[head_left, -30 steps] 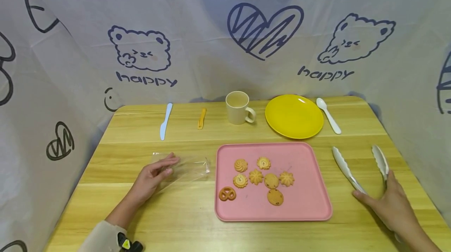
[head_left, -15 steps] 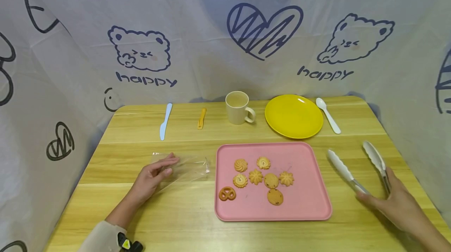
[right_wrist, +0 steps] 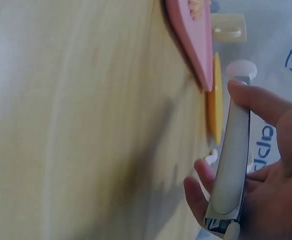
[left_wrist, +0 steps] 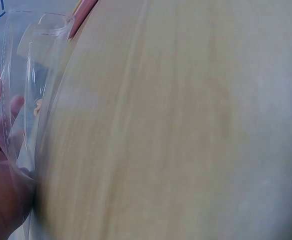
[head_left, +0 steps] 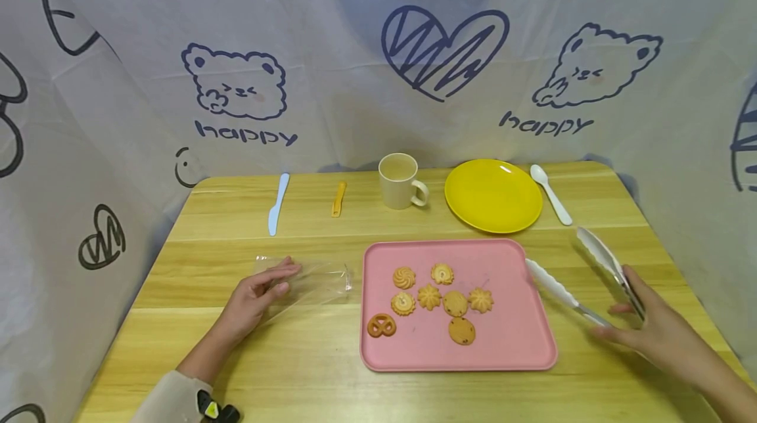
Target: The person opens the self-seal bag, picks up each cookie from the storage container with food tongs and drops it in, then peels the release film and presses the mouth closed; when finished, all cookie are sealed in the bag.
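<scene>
My left hand (head_left: 254,295) holds a clear plastic bag (head_left: 322,282) by its left part, to the left of the pink tray. In the left wrist view the see-through bag (left_wrist: 43,55) stands up in front of the fingers; how exactly they grip it is hard to tell. My right hand (head_left: 662,337) grips metal tongs (head_left: 552,284) with pale scalloped tips spread wide apart, nothing between them. One tip hangs at the right rim of the tray (head_left: 508,351). On that tray lie several round and flower-shaped cookies (head_left: 430,297) and a pretzel (head_left: 381,325).
Along the back of the table stand a cream mug (head_left: 397,190) and a yellow plate (head_left: 493,196). A white spoon (head_left: 552,196), a small orange utensil (head_left: 339,200) and a light blue knife (head_left: 278,206) lie there too. A printed cloth (head_left: 355,81) hangs behind.
My right hand has moved the tongs leftward and a little away from me, from beside the tray to its right rim. The left hand and the bag stay still.
</scene>
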Available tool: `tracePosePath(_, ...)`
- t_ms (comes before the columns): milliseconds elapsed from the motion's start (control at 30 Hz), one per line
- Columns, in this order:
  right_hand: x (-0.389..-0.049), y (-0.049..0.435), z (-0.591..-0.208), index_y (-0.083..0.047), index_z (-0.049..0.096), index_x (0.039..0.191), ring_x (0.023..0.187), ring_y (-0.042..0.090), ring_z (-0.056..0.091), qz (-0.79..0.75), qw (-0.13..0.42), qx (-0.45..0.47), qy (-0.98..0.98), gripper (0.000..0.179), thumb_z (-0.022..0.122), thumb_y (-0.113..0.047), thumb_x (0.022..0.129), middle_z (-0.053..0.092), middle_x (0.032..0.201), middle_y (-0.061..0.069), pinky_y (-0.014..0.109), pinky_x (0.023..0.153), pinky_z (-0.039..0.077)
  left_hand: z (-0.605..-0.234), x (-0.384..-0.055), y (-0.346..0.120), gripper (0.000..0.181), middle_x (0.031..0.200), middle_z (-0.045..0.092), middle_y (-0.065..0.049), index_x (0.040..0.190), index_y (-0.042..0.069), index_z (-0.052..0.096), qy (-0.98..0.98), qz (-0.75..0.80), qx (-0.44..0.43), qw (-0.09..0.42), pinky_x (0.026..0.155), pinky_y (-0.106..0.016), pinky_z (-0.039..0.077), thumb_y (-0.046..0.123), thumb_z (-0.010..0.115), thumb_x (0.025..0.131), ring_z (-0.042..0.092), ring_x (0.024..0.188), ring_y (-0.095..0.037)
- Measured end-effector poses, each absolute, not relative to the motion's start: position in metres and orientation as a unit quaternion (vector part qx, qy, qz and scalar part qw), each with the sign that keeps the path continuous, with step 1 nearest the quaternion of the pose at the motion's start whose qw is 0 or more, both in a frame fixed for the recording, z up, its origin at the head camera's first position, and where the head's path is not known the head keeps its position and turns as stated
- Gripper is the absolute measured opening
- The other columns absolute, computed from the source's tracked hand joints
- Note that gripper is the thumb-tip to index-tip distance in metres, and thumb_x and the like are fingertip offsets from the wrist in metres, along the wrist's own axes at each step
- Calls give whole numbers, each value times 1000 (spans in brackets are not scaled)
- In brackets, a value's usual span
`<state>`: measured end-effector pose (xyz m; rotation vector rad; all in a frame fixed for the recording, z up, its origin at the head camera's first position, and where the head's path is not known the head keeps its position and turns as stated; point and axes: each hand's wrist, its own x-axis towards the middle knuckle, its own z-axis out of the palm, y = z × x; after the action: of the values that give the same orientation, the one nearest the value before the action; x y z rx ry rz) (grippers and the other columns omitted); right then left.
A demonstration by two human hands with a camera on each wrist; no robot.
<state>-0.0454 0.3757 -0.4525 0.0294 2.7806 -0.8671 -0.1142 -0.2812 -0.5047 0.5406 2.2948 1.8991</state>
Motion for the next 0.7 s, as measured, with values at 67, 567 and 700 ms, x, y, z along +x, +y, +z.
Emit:
tracePosePath(67, -48, 370, -449, 4, -6, 162, 114, 58, 58, -296, 112, -5, 949, 129, 88, -38, 84, 67, 120, 33, 49, 83, 54, -505, -114, -281, 32, 146, 61, -10, 135, -8, 62, 758, 625, 178, 58, 113, -12, 34, 3, 56, 105, 36, 150, -7)
tracePosePath(567, -71, 311, -433, -3, 26, 163, 88, 15, 60, -332, 105, -139, 927, 115, 95, -28, 74, 60, 114, 11, 24, 66, 58, -504, -114, -281, 33, 147, 61, -8, 137, -7, 61, 761, 621, 175, 63, 113, -12, 34, 5, 56, 106, 35, 150, -5)
tracePosePath(700, -83, 291, -428, -4, 26, 163, 83, 17, 58, -324, 136, -153, 923, 113, 94, -28, 76, 60, 120, 13, 24, 65, 54, -504, -114, -281, 33, 146, 61, -6, 137, -6, 62, 764, 618, 176, 60, 113, -11, 33, 5, 56, 106, 36, 149, -5)
